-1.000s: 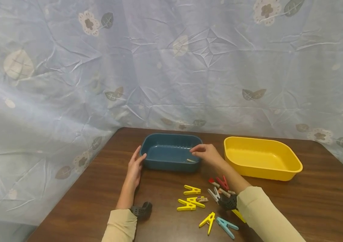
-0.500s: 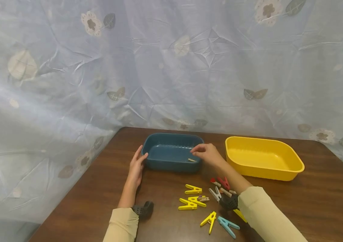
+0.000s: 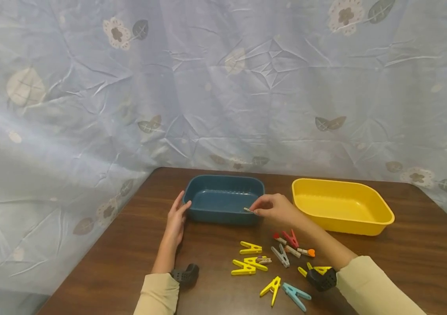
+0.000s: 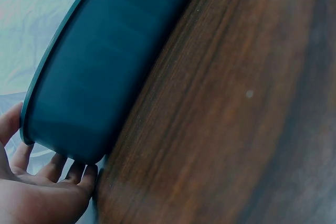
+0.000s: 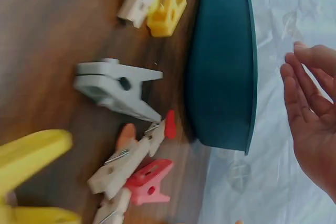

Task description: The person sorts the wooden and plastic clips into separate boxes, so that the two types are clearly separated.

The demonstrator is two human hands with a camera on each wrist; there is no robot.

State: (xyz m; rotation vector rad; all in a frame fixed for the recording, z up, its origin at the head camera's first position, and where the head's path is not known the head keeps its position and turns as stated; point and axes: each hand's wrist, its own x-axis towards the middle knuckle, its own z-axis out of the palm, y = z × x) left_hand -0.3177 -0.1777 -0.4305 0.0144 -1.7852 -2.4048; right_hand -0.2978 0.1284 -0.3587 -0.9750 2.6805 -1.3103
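Note:
At the far left of the table, my left hand (image 3: 175,221) holds the left end of a dark blue plastic basin (image 3: 215,216), thumb over the rim. In the left wrist view its fingers (image 4: 54,168) press against the outer wall. My right hand (image 3: 276,207) hovers over the basin's front right corner. Its thumb and fingertips come close together, and the right wrist view shows nothing between them. A small wooden clothespin (image 3: 248,209) lies inside the basin by the front wall, partly hidden by the right fingertips.
A yellow basin (image 3: 341,224) stands right of the blue one. Between the forearms lie several loose clothespins: yellow ones (image 3: 251,248), a light blue one (image 3: 296,296), a grey one (image 3: 280,255), a red one (image 3: 291,239) and wooden ones (image 3: 292,251). A patterned cloth (image 3: 223,109) hangs behind.
My right hand has lowered and its forearm has shifted right and back, uncovering a wooden clothespin with an orange tip. The left hand stays on the blue basin.

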